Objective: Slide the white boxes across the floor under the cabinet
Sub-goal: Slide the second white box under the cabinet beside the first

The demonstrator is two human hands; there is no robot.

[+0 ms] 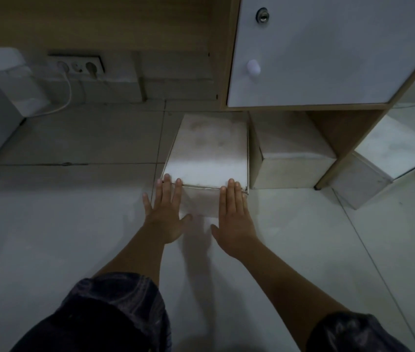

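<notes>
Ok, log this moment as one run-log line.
left hand: flat on near box front | right hand: same | second box: under cabinet | near box: beside it

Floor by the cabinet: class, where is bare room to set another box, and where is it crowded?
Bare floor lies left of the pushed box, toward the wall socket. It is crowded under the cabinet, where a second box sits beside the first.

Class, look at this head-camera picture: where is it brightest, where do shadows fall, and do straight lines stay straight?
Head view: dim overall; brightest on the near top of the box that both hands push; soft shadows of the left hand and right hand lie on the floor; the cabinet edges lean and bow from the wide lens.
</notes>
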